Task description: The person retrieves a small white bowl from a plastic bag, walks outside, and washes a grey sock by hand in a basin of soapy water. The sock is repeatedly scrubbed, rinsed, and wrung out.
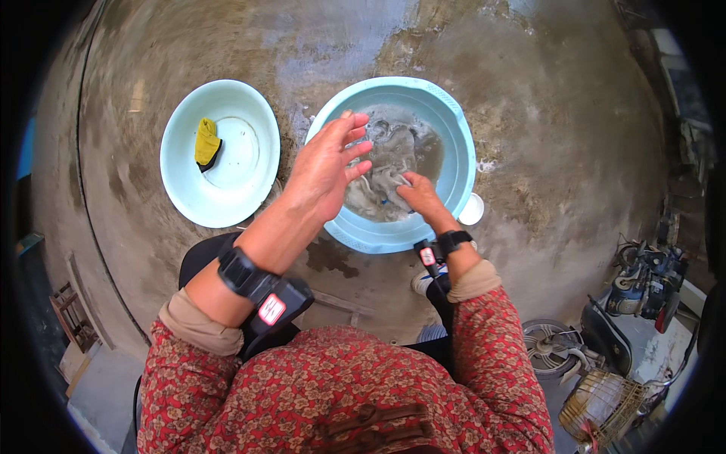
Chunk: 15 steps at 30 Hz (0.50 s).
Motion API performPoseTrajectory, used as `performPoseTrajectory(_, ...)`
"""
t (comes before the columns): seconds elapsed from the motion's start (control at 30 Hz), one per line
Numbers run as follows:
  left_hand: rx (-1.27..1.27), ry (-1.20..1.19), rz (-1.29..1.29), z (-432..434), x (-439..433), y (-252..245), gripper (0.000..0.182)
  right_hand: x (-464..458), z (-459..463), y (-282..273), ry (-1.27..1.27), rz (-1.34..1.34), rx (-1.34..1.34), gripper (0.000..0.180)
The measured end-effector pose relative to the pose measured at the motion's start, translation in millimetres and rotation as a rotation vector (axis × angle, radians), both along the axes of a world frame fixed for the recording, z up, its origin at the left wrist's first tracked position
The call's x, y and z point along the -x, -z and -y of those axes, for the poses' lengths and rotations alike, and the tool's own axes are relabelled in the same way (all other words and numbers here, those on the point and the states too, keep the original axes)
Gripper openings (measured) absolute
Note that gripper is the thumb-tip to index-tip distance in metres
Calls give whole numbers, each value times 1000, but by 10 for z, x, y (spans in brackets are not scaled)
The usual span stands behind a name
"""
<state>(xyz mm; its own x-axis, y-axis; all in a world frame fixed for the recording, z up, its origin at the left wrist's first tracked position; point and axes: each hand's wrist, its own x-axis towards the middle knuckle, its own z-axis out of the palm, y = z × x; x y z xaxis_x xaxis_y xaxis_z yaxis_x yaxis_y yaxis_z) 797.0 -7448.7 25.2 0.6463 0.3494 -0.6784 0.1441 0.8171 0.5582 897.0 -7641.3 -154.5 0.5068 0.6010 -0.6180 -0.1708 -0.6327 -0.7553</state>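
A large light-blue plastic basin (466, 147) holds murky, sudsy water and soaked greyish cloth (391, 150). My left hand (334, 164) is raised over the basin's left side, its fingers spread and nothing in it. At the right side of the water, my right hand (420, 196) pinches a fold of the wet cloth between thumb and fingers. A second, paler basin (176, 136) stands to the left, with a yellow-green cloth item with a black edge (207, 142) lying in it. What lies beneath the cloudy water is hidden.
A small white bowl (472, 209) touches the big basin's lower right side. A dark cable or hose (85, 187) runs along the concrete floor at the left. At the lower right are a wheel (547, 346), a wire basket (604, 403) and machinery (641, 284). A wooden frame stands far left.
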Motion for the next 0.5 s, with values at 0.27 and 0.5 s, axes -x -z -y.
performPoseTrajectory(0.27,-175,94,81,345,-39,12,44,-30,0,-1977,-294,396,-238,28)
performPoseTrajectory(0.5,-210,238,74,774,-97,25,32,409,-199,-2134,462,122,-399,32)
